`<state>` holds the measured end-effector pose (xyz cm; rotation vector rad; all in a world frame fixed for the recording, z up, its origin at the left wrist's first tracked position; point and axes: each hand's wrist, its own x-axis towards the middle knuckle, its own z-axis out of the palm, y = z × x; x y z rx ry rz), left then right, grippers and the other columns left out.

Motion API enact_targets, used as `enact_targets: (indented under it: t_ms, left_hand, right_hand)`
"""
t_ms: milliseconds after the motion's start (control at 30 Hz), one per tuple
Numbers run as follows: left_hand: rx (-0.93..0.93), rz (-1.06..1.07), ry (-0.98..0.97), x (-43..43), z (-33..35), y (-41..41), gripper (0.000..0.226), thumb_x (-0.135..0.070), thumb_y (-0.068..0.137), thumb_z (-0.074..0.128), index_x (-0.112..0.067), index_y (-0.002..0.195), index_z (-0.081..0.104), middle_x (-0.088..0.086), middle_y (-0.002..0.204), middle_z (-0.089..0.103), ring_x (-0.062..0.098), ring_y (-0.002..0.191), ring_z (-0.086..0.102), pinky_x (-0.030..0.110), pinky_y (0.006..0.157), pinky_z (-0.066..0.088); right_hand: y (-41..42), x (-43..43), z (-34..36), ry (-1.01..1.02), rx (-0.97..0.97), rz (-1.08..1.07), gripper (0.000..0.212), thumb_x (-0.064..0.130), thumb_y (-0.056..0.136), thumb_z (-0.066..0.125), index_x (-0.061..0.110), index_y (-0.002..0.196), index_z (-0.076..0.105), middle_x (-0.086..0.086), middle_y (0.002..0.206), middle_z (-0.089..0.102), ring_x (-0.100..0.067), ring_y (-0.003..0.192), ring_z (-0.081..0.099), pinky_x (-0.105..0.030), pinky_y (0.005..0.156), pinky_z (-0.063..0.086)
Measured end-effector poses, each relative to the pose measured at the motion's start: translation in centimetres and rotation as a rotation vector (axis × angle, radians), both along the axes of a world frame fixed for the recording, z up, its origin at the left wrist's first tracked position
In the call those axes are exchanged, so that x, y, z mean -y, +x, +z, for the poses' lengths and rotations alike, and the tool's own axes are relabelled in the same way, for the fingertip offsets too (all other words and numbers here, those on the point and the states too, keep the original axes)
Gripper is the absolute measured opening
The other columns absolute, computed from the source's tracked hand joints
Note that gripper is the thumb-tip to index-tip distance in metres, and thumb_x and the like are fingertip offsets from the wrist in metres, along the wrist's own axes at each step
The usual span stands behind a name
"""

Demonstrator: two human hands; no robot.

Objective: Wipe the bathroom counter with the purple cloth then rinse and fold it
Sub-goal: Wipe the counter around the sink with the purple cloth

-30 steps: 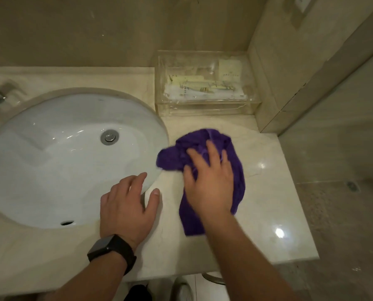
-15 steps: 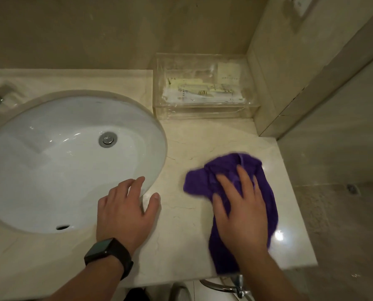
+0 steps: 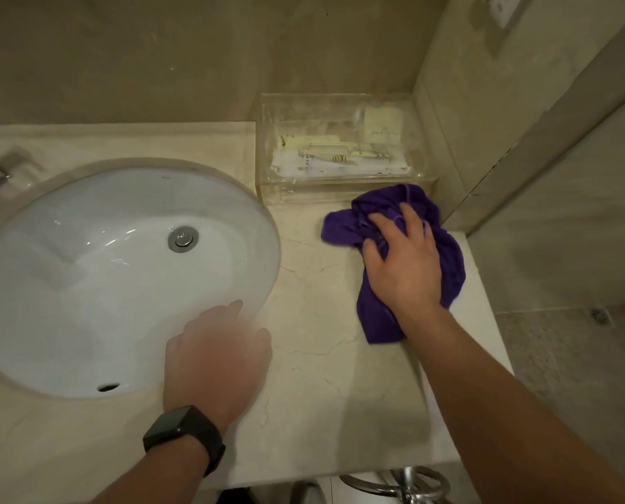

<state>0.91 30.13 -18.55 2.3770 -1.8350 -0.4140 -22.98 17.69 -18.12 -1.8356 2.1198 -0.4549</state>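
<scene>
The right hand (image 3: 402, 263) lies palm-down on the purple cloth (image 3: 451, 263), fingers spread and nearly straight, pressing rather than gripping. A fold of fabric bunches between thumb and forefinger. The cloth is crumpled on the far right of the desk (image 3: 322, 358), its top edge up against the foot of the clear box (image 3: 303, 110) and close to the corner where the side wall (image 3: 449, 158) meets the desk. One lobe sticks out to the left and a tail trails back under the wrist.

The left hand (image 3: 213, 361), with a dark watch (image 3: 183, 434) on its wrist, is blurred by motion. It holds nothing and its fingers look loosely extended over the near rim of the sink (image 3: 85, 267).

This looks like the wiping stage, with rinsing and folding not yet begun. To do it well, the palm should keep even pressure so the whole pad of cloth drags, not just the part under the fingertips. The bunched fabric would cover more if it were flattened first. Strokes along the box's base and into the wall corner should be short, so the light box is not shoved. Overlapping passes toward the sink would then cover the bare stone between cloth and basin. The loose tail could slip over the front edge, so it is best gathered under the palm.
</scene>
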Motion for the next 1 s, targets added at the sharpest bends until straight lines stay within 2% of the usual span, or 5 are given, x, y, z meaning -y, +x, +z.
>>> enact_targets:
  t_ms: [167, 500, 633, 833, 1000]
  left_hand:
    - [-0.002, -0.009, 0.018, 0.0, 0.1, 0.1, 0.071, -0.066, 0.083, 0.024, -0.029, 0.139, 0.049, -0.004, 0.135, 0.055, 0.019, 0.123, 0.047, 0.041, 0.102, 0.034]
    - [0.052, -0.038, 0.092, 0.2, 0.0, 0.0, 0.076, -0.066, 0.084, 0.013, -0.030, 0.143, 0.044, -0.002, 0.140, 0.051, 0.020, 0.127, 0.044, 0.041, 0.104, 0.034]
    - [0.098, -0.067, 0.114, 0.2, 0.1, -0.1, 0.077, -0.065, 0.085, 0.008, -0.031, 0.144, 0.043, -0.001, 0.143, 0.049, 0.021, 0.129, 0.044, 0.042, 0.104, 0.035]
    - [0.118, -0.087, 0.143, 0.3, 0.0, -0.1, 0.068, -0.061, 0.089, 0.010, -0.038, 0.149, 0.032, -0.006, 0.149, 0.042, 0.017, 0.136, 0.036, 0.039, 0.108, 0.030]
    - [0.114, -0.088, 0.147, 0.3, 0.1, -0.1, 0.069, -0.061, 0.088, 0.007, -0.040, 0.150, 0.028, -0.007, 0.151, 0.040, 0.017, 0.137, 0.034, 0.040, 0.110, 0.028]
  right_hand:
    - [-0.4, -1.8, 0.0, 0.000, 0.015, 0.045, 0.047, 0.046, 0.100, 0.049, 0.038, 0.146, 0.045, 0.003, 0.166, 0.018, -0.036, 0.152, 0.014, -0.050, 0.120, 0.027]
    - [-0.5, -20.1, -1.2, -0.051, -0.034, 0.034, 0.048, 0.053, 0.085, 0.049, 0.046, 0.132, 0.052, 0.002, 0.158, 0.034, -0.041, 0.142, 0.033, -0.066, 0.100, 0.044]
    - [1.4, -16.1, -0.2, -0.032, -0.030, 0.116, 0.046, 0.049, 0.089, 0.046, 0.042, 0.134, 0.053, -0.001, 0.159, 0.036, -0.041, 0.143, 0.033, -0.061, 0.102, 0.046]
    - [6.7, -5.4, 0.3, 0.029, -0.017, 0.183, 0.048, 0.044, 0.099, 0.048, 0.039, 0.146, 0.045, -0.001, 0.166, 0.021, -0.038, 0.151, 0.014, -0.048, 0.124, 0.017]
    - [8.1, -0.5, 0.7, 0.078, 0.014, 0.212, 0.048, 0.042, 0.102, 0.043, 0.040, 0.150, 0.040, 0.001, 0.168, 0.013, -0.036, 0.153, 0.007, -0.044, 0.125, 0.011]
